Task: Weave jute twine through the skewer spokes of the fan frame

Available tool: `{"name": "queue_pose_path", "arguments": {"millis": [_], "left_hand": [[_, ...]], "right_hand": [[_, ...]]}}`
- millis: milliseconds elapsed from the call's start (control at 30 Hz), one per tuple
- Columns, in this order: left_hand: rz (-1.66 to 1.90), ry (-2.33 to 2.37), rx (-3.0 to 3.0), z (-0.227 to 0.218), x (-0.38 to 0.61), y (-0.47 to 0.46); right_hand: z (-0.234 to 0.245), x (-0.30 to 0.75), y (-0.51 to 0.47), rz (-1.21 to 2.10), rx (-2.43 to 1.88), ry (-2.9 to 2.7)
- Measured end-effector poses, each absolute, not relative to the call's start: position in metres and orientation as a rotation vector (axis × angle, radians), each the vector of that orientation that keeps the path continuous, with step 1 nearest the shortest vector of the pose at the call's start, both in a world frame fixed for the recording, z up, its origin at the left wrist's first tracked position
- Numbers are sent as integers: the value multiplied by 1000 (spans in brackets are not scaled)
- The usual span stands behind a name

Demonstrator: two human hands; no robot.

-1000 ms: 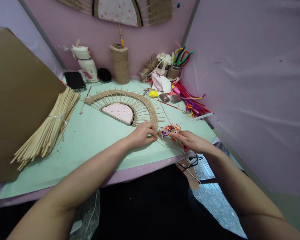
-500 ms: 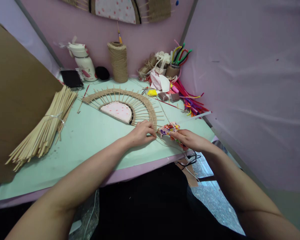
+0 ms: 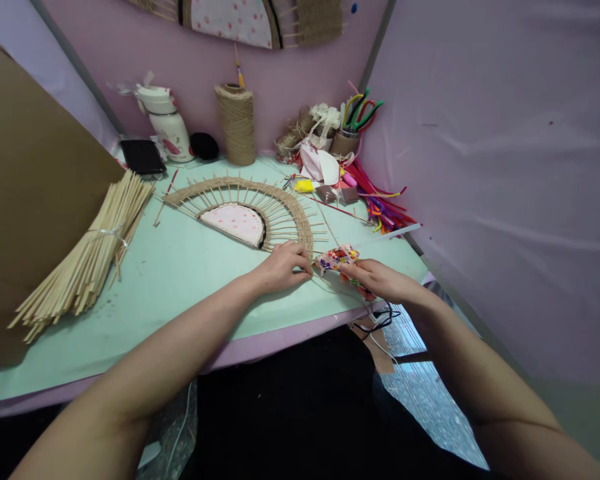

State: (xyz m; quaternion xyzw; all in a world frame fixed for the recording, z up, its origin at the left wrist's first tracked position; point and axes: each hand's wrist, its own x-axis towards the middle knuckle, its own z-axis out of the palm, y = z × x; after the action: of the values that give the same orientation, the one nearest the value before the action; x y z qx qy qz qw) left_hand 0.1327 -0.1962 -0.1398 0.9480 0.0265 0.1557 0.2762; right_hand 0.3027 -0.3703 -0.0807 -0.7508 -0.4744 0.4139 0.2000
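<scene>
A half-round woven fan (image 3: 250,207) of jute and thin sticks, with a pink dotted cloth centre, lies on the pale green table (image 3: 180,280). My left hand (image 3: 283,265) rests at the fan's right lower end, fingers curled and pinched at the woven edge. My right hand (image 3: 380,280) is closed on a small piece of bright flowered cloth (image 3: 337,257), which it keeps right next to the fan's end and my left fingertips.
A tied bundle of bamboo sticks (image 3: 87,250) lies at the left before a brown cardboard sheet (image 3: 30,187). At the back stand a white flask (image 3: 167,127), a dark phone (image 3: 141,157), a jute spool (image 3: 237,123), and a cup with coloured pipe cleaners (image 3: 360,143).
Both hands have stayed at the fan's right end with the cloth. Only the view has shifted slightly.
</scene>
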Motion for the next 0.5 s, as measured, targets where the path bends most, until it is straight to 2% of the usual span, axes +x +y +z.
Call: {"name": "queue_pose_path", "arguments": {"millis": [300,500], "left_hand": [[439,80,2533,-142,132,-196],[443,76,2544,-143,132,-196]], "right_hand": [[-68,302,-366,1016,-2190,-1444],[-57,305,-377,1106,-2150,-1276]]}}
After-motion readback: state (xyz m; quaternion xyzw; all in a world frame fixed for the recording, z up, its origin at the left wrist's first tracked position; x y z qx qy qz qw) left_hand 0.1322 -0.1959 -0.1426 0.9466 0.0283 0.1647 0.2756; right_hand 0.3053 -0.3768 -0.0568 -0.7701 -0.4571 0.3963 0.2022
